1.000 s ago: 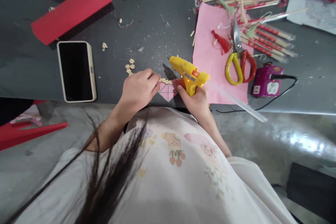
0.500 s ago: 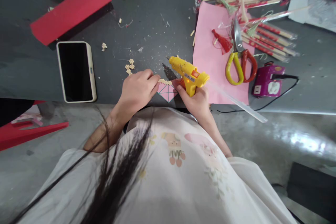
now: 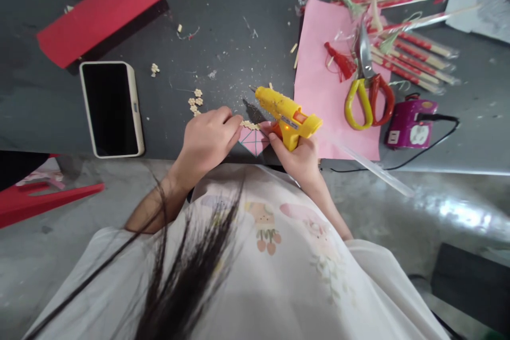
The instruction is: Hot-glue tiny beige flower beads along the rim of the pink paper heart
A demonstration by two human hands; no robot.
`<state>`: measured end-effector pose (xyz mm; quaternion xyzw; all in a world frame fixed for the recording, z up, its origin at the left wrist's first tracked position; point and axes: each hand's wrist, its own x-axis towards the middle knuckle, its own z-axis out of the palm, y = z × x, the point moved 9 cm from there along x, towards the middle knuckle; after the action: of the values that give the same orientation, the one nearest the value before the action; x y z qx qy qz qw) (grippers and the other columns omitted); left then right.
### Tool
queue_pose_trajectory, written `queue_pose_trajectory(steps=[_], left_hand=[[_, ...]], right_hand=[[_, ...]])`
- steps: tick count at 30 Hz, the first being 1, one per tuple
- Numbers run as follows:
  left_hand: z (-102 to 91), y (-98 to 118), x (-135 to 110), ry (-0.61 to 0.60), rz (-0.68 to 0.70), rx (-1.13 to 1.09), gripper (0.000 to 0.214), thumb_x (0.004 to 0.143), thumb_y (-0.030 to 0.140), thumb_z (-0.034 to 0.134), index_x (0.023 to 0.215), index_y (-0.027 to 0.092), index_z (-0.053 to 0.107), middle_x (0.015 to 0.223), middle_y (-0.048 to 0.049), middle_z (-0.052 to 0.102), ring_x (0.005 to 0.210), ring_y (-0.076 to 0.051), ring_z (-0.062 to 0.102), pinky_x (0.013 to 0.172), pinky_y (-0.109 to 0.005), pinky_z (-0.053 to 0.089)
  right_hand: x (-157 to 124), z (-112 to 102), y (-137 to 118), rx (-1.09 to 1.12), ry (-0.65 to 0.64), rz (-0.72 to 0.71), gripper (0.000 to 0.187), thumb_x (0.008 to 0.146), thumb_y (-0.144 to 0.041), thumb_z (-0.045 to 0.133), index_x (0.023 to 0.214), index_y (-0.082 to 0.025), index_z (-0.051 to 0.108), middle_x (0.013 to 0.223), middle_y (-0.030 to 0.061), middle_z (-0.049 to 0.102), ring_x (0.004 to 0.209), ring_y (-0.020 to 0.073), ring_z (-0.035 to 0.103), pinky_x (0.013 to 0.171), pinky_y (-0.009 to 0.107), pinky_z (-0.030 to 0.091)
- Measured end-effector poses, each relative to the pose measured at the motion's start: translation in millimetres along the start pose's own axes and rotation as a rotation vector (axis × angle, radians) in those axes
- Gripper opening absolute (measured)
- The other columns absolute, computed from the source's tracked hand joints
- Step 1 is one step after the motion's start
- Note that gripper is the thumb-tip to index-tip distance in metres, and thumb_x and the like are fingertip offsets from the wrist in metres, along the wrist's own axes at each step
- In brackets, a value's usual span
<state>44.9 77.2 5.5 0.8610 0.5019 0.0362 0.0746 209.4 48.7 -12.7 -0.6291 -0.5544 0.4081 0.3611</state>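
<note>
Pink card [image 3: 254, 143] with green lines on it is between the two hands, near the edge of the dark surface [image 3: 227, 21], with its point facing the person. A bumpy row of little tan flowers [image 3: 250, 125] runs along its far edge. The left hand [image 3: 210, 135] has its fingers bent close together, and their tips are at the left end of that row; I cannot tell if they pinch anything, as the hand hides it. The right hand [image 3: 298, 156] is curled around the handle of a yellow glue gun [image 3: 285, 109], with its thumb beside the card's right side. The gun's tip points away from the person and a bit to the left, a small orange light glows on it, and a long clear glue stick [image 3: 374, 172] pokes out of its back. More tan flowers [image 3: 195, 101] lie just past the left hand. Well to the left of that hand is a phone [image 3: 111, 109] with a dark screen, and farther off lies a red box [image 3: 101, 13]. Just right of the right hand is a big pink sheet [image 3: 313, 71], with scissors [image 3: 366, 77] and a red tassel [image 3: 340, 61] on it. A purple box [image 3: 410, 122] with a black cord is farther right.
</note>
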Motion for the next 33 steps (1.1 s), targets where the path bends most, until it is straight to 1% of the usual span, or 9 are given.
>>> queue_pose_trajectory(steps=[2,5,8,13,16,22,27,33], left_hand=[[0.3,0.0,-0.9,0.010,0.005,0.012,0.037,0.105,0.038,0.039,0.106,0.022,0.072,0.099,-0.0077,0.071,0.082,-0.022,0.067,0.063,-0.034,0.041],[0.4,0.3,-2.3,0.025,0.016,0.020,0.035,0.104,0.036,0.041,0.106,0.023,0.072,0.099,-0.0077,0.071,0.082,-0.021,0.068,0.064,-0.034,0.041],[-0.6,0.2,-3.3,0.045,0.023,0.016,0.032,0.104,0.036,0.044,0.106,0.023,0.073,0.095,-0.0071,0.071,0.079,-0.020,0.067,0.063,-0.033,0.040],[-1.2,1.5,-2.7,0.052,0.046,0.035,0.029,0.103,0.035,0.047,0.104,0.023,0.073,0.088,-0.0053,0.069,0.074,-0.019,0.064,0.059,-0.033,0.035],[-1.5,3.1,-2.5,0.040,0.068,0.028,0.030,0.103,0.036,0.047,0.104,0.023,0.073,0.085,-0.0055,0.068,0.070,-0.019,0.063,0.059,-0.033,0.034],[-6.3,5.5,-4.1,0.057,0.099,0.056,0.027,0.103,0.030,0.049,0.110,0.023,0.073,0.082,-0.0055,0.068,0.070,-0.020,0.062,0.061,-0.034,0.037],[-7.5,6.3,-2.3,0.065,0.101,0.059,0.028,0.103,0.031,0.047,0.105,0.022,0.074,0.081,-0.0051,0.069,0.068,-0.020,0.061,0.060,-0.035,0.038],[-4.5,6.2,2.0,0.001,0.075,0.049,0.029,0.104,0.033,0.045,0.103,0.025,0.073,0.084,-0.0054,0.069,0.070,-0.020,0.061,0.060,-0.035,0.037]], right_hand=[[0.5,1.5,0.7,0.012,-0.011,0.003,0.021,0.090,-0.033,0.061,0.105,-0.024,0.073,0.110,0.0034,0.078,0.107,0.0223,0.073,0.102,0.044,0.058],[0.3,4.1,6.7,0.033,-0.034,0.032,0.024,0.092,-0.035,0.060,0.108,-0.024,0.073,0.111,0.0045,0.078,0.105,0.0233,0.074,0.100,0.046,0.059],[-0.4,3.9,10.2,0.033,-0.034,0.042,0.025,0.092,-0.036,0.061,0.109,-0.023,0.073,0.112,0.0053,0.078,0.105,0.0243,0.074,0.099,0.046,0.060],[0.9,-1.8,1.3,-0.021,0.011,-0.026,0.020,0.089,-0.028,0.063,0.104,-0.024,0.075,0.106,0.0035,0.080,0.101,0.0232,0.076,0.094,0.041,0.063],[1.9,-1.8,-1.3,-0.017,0.003,-0.023,0.020,0.089,-0.025,0.062,0.104,-0.023,0.076,0.107,0.0033,0.080,0.100,0.0228,0.076,0.092,0.039,0.064],[0.0,0.3,2.0,-0.005,-0.022,-0.009,0.022,0.091,-0.026,0.061,0.108,-0.025,0.076,0.110,0.0024,0.079,0.104,0.0227,0.075,0.098,0.041,0.062],[-0.8,0.4,3.6,-0.005,-0.034,-0.002,0.024,0.091,-0.026,0.060,0.110,-0.025,0.075,0.112,0.0021,0.079,0.107,0.0219,0.074,0.100,0.041,0.061],[-0.3,-0.3,2.4,-0.007,-0.046,0.010,0.024,0.091,-0.024,0.060,0.110,-0.024,0.075,0.114,0.0032,0.078,0.110,0.0228,0.073,0.104,0.043,0.058]])
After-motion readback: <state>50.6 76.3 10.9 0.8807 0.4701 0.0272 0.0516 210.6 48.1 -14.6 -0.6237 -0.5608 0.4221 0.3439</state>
